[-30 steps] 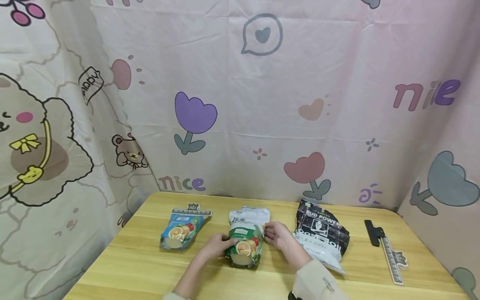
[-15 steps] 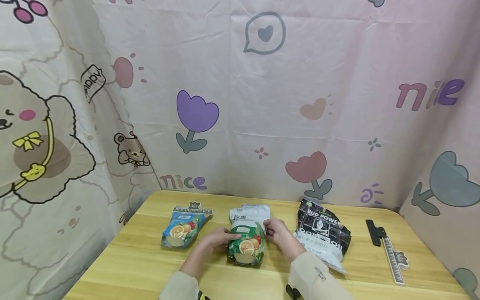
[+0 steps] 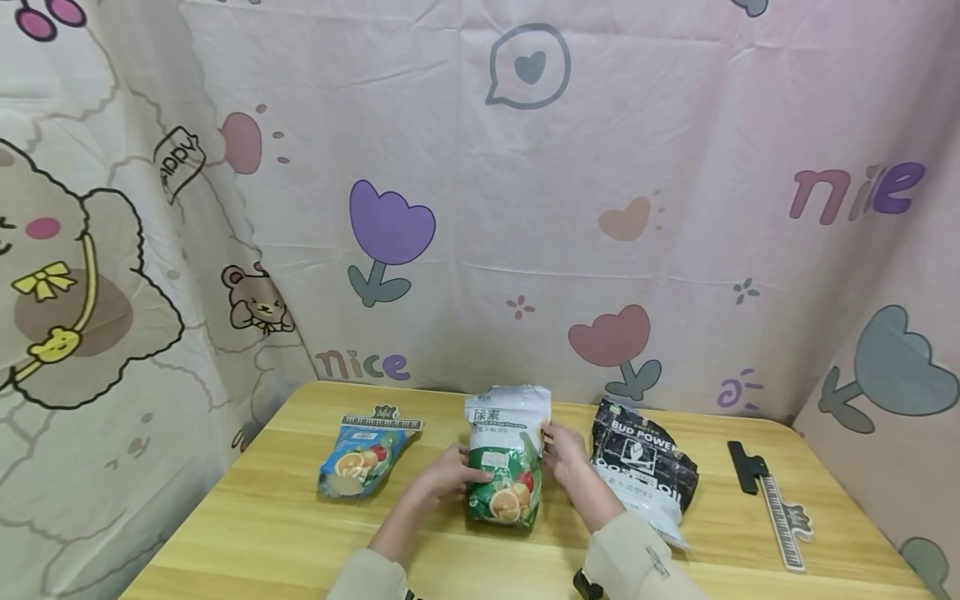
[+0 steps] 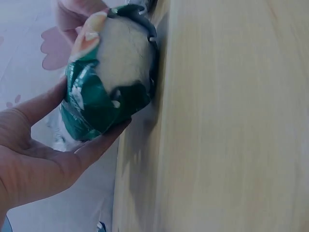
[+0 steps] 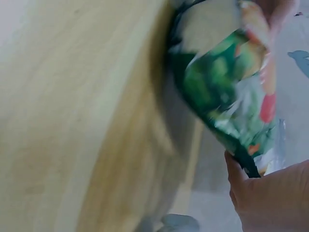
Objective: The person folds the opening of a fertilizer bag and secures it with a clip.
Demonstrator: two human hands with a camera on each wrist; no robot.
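A green and white bag [image 3: 504, 467] with printed fruit stands between the two hands in the head view, its pale top raised. The left hand [image 3: 450, 477] grips its left side, thumb on the front; in the left wrist view that hand [image 4: 53, 150] has thumb and fingers around the green bag [image 4: 87, 99]. At the bag's upper right edge, the right hand [image 3: 568, 458] pinches the side. The right wrist view shows the right hand [image 5: 270, 198] holding the edge of the bag [image 5: 227, 87].
On the left lies a blue bag [image 3: 360, 458] with a piano-key clip [image 3: 382, 423] across its top. To the right are a black and white bag [image 3: 643, 467] and, farther right, a loose clip [image 3: 782, 517] on the wooden table [image 3: 255, 533]. A printed cloth hangs behind.
The green and white bag has tilted up and shifted slightly right, so more of its white upper part shows. Both hands have moved slightly right with it.
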